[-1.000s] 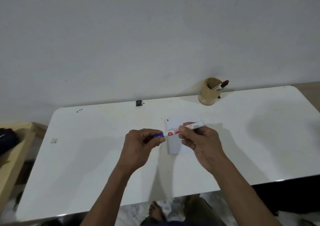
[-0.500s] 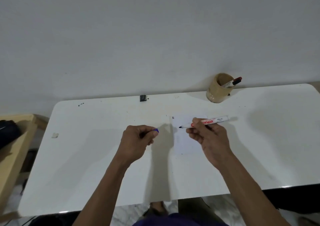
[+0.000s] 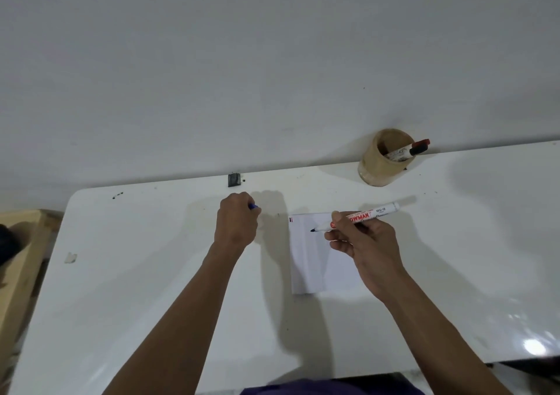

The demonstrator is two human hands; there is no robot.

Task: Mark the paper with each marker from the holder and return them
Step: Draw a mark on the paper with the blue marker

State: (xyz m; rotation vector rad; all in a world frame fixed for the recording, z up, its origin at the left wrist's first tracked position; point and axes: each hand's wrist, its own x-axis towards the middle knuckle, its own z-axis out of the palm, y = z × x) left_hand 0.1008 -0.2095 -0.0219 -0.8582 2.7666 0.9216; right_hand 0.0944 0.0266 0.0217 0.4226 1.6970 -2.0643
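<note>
Your right hand (image 3: pixel 360 243) is closing around the marker (image 3: pixel 368 214), with the fingers pinching the barrel near its writing end, so the bare dark tip is pointing left and hanging just over the upper part of the paper (image 3: pixel 306 258). I cannot tell if the tip is already touching the sheet. You are holding it low on the barrel because this is giving you control for a short stroke. Your left hand (image 3: pixel 238 225) is making a closed fist around the blue cap (image 3: pixel 254 207), of which only a small end is showing; keeping the cap there is leaving the marker ready to be closed again.

The paper is lying flat on the bench (image 3: pixel 151 288), in the middle, with small marks at its top left corner. The holder (image 3: pixel 380 167) is standing near the back edge, close to the wall, well apart from the paper, and one more marker with a red cap (image 3: pixel 419 147) is leaning out of it to the right.

Around the paper the bench is giving free room on all sides, and the way from your right hand to the holder is open. In my judgement the holder is near enough to the back edge that you should be returning the marker gently, so it is not tipping.
</note>
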